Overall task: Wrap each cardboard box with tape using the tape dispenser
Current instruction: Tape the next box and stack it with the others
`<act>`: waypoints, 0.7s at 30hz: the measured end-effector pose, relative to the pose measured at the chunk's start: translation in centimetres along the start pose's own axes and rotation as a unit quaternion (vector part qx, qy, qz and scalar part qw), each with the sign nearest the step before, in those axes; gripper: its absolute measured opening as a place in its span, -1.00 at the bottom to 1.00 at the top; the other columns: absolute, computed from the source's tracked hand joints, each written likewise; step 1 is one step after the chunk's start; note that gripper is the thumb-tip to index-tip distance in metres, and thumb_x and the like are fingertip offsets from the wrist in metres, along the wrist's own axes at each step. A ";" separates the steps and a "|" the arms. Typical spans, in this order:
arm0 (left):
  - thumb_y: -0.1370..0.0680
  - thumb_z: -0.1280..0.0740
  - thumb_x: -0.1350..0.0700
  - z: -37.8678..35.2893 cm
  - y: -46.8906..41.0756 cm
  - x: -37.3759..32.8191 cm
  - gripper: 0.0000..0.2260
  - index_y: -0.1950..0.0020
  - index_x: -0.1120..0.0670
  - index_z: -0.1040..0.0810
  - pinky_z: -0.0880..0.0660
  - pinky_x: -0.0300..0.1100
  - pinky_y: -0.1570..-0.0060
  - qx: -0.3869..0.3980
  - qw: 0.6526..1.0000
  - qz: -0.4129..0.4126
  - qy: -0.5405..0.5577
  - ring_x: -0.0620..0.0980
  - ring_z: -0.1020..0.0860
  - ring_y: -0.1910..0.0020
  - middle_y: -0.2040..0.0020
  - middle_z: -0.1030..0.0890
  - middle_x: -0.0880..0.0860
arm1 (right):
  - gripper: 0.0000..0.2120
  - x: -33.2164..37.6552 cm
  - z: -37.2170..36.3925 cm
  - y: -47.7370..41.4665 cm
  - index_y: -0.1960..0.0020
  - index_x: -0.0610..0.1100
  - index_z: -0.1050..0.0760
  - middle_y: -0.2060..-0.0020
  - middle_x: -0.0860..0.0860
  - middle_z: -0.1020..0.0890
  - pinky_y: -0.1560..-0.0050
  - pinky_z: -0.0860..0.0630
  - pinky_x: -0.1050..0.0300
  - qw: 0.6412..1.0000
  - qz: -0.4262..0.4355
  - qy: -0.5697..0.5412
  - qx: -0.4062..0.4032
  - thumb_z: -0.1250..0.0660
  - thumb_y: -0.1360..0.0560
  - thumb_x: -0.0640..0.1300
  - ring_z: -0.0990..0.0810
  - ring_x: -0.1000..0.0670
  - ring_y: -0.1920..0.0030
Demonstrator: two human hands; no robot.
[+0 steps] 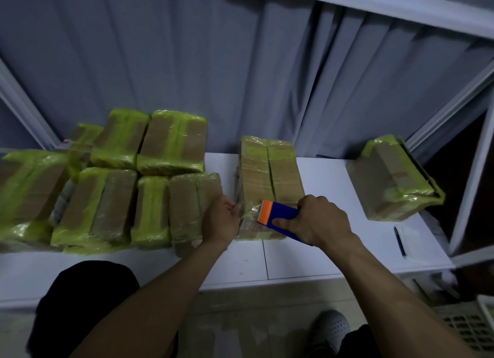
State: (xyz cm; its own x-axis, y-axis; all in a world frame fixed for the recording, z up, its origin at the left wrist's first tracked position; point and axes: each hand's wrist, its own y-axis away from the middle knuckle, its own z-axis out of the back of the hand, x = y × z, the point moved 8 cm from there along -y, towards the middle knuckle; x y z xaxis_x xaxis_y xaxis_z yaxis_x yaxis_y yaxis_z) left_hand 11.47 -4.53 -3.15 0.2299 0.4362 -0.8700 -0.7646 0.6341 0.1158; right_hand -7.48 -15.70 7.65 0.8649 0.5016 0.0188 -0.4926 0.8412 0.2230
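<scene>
— Blue body, orange lip: where was the tape dispenser (280,217)?
— Clamped in your right hand (322,222), fingers wrapped round it, the orange lip resting on the near end of the cardboard box (270,175) and facing left.
— And my left hand (223,220)?
— Curled on the box's near left corner, gripping it, just beside that lip. Your hands were close together but apart, with only the corner between them.
— Which way did the box lie?
— On the white table (307,261), straight ahead of you, its long axis running away from you. Both hands sat at its near end; I judged the next pull would run across that short end toward your left hand, which was the nearer one to steady it.
— Beyond that?
— A heap of wrapped boxes (107,192) banded in yellow-green to the left, touching one another, one more wrapped box (393,181) well apart on the right, and a grey curtain (213,63) behind
</scene>
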 end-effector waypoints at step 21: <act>-0.49 -0.45 0.15 -1.0 0.2 -2.7 -0.81 -0.06 -0.04 -0.56 -0.50 -0.34 0.15 0.132 0.987 -0.086 0.031 -0.21 -0.57 0.08 0.07 -0.59 -0.23 | -0.22 -0.1 -0.5 -1.4 -0.34 -0.04 -0.46 -0.12 0.03 -0.67 -0.06 -0.65 0.00 0.997 -0.016 -0.034 0.066 -0.41 -0.35 0.48 -0.68 -0.05 0.00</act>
State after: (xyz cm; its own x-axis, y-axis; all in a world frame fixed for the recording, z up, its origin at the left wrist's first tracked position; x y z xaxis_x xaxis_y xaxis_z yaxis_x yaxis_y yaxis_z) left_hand 10.11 -6.21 -1.20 0.2982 0.2731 -0.9146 -0.5319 0.8432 0.0784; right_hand -6.86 -16.85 6.87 0.8868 0.4561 0.0748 -0.4515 0.8203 0.3510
